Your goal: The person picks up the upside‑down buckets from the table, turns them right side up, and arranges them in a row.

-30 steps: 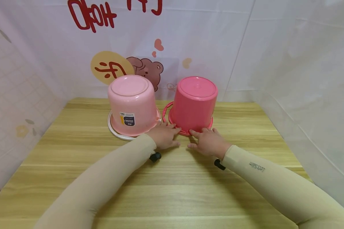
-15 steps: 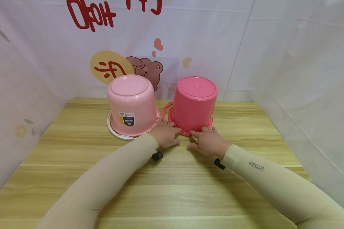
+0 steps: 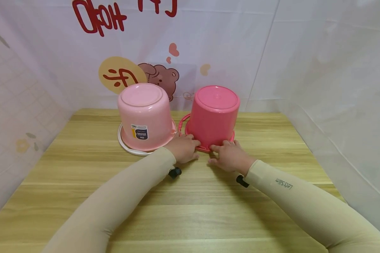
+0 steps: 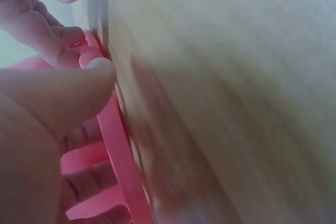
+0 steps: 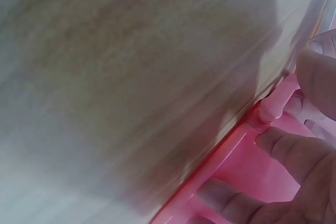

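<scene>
A hot-pink bucket (image 3: 213, 123) stands upside down on the wooden table, rim down. In the head view my left hand (image 3: 183, 147) lies at the left front of its rim, fingers spread against it; a bucket wall and rim (image 4: 116, 148) show beside those fingers in the left wrist view. From the other side, my right hand (image 3: 232, 156) touches the front rim with extended fingertips. The right wrist view has these fingers on the pink rim (image 5: 210, 163), beside a handle joint (image 5: 275, 100). The bucket's handle (image 3: 181, 124) curves out at its left.
Left of it, a light-pink bucket (image 3: 144, 119) with a label and a white handle (image 3: 125, 146) also stands upside down, close to my left hand. A printed cloth (image 3: 234, 42) hangs behind the wooden table (image 3: 190, 214), and pale cloth sides flank it.
My left hand and forearm have shifted slightly to the right. The right hand stays at the rim, and both buckets look unmoved on the table.
</scene>
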